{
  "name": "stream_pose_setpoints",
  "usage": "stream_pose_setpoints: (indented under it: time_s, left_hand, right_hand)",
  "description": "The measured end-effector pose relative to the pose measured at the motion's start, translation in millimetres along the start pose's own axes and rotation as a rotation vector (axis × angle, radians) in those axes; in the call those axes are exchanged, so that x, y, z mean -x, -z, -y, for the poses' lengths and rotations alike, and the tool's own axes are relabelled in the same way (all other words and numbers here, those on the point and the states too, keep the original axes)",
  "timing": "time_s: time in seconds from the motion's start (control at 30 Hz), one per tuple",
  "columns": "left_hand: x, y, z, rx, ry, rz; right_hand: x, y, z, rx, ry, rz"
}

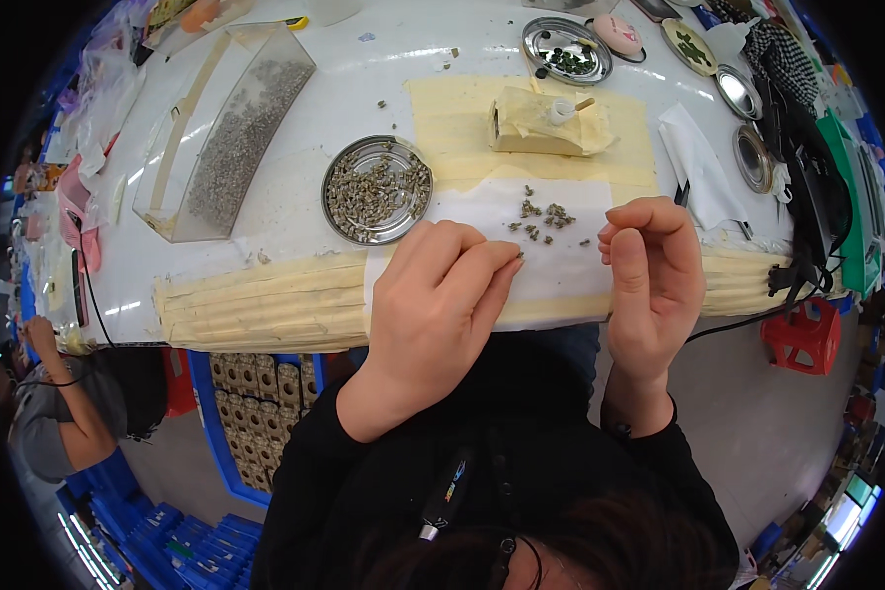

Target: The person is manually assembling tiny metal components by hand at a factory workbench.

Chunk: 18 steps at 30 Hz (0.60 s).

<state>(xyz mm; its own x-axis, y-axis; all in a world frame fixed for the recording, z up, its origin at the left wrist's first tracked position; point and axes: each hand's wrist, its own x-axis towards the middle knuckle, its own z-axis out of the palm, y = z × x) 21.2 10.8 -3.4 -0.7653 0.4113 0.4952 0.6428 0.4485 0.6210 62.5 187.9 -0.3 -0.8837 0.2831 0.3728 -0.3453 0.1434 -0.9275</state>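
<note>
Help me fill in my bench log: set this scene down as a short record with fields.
Left hand: finger and thumb tips together, seemingly on a tiny part
Right hand: fingers curled, thumb apart from them, no part seen in its grip
Loose parts: small scattered group on white paper, between the hands
Dish: round, metal, many similar parts inside
Box: clear, left of the dish, many small grey pieces inside
Block: tan, beyond the loose parts
Tray: blue, below the bench
</note>
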Motion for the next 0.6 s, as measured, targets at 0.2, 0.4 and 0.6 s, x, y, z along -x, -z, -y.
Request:
stream_pose_setpoints:
  time_s: [0.2, 0.4, 0.6]
  left_hand:
    - [-5.2, 5.6, 2.0, -0.089, -0.026, -0.001]
    - [-3.4, 50.4, 11.9, -0.09, 0.214, -0.135]
    - [15.7, 58.5, 14.1, -0.116, 0.215, 0.011]
  right_hand:
    - [1.6, 0.4, -2.3, 0.085, -0.031, 0.02]
    - [2.3, 2.4, -10.6, 0.109, 0.058, 0.032]
    - [-0.3, -5.2, -7.7, 0.144, 0.076, 0.046]
